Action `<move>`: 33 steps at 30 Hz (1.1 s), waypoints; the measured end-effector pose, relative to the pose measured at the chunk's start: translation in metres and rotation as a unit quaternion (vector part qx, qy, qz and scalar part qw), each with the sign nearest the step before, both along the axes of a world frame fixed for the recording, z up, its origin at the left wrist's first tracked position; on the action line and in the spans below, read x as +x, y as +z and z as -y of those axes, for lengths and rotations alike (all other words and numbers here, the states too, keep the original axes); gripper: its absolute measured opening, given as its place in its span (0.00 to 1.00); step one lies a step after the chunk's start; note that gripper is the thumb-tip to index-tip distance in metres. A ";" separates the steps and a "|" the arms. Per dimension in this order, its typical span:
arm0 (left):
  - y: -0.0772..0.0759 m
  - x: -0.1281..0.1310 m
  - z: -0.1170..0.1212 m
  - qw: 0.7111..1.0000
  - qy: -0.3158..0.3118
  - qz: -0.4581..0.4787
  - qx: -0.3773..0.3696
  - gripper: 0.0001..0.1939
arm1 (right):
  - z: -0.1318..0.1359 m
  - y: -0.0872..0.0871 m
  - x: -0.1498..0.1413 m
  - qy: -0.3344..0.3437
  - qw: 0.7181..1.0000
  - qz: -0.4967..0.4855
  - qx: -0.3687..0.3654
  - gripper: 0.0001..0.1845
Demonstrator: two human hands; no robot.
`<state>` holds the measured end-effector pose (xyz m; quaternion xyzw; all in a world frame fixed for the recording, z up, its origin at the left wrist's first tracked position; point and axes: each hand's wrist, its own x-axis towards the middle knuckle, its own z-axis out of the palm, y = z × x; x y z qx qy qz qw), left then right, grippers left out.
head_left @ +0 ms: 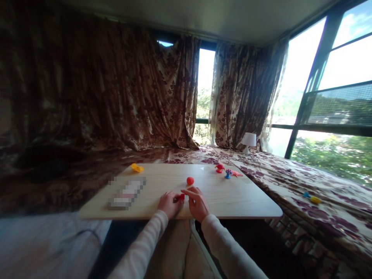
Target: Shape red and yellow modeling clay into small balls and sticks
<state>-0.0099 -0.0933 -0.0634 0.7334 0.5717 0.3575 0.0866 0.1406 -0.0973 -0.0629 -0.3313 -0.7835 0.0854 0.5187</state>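
The left hand (170,204) grasps a red piece (182,197), seemingly handling it. The right hand (198,204), beside, I cannot tell; steadiness seems needed next.

Red piece (182,197) seemingly part-hidden, pixelated object (128,193)

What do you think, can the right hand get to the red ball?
Probably yes: the red ball sits on the table just beyond the right hand, and nothing seems to stand between them.
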 end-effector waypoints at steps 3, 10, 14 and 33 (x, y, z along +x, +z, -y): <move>0.000 0.000 0.000 1.000 0.000 -0.009 0.004 0.09 | -0.001 -0.001 0.000 -0.005 1.000 0.014 -0.003 0.28; -0.001 0.000 -0.002 1.000 -0.007 0.001 0.006 0.10 | -0.002 -0.002 0.000 -0.001 1.000 -0.004 -0.002 0.27; 0.000 0.001 -0.001 1.000 -0.001 -0.007 0.008 0.11 | -0.003 -0.003 0.000 -0.007 1.000 -0.003 -0.001 0.27; -0.003 -0.002 -0.003 1.000 -0.011 0.025 0.003 0.09 | -0.006 -0.004 0.001 -0.028 0.999 -0.031 -0.019 0.25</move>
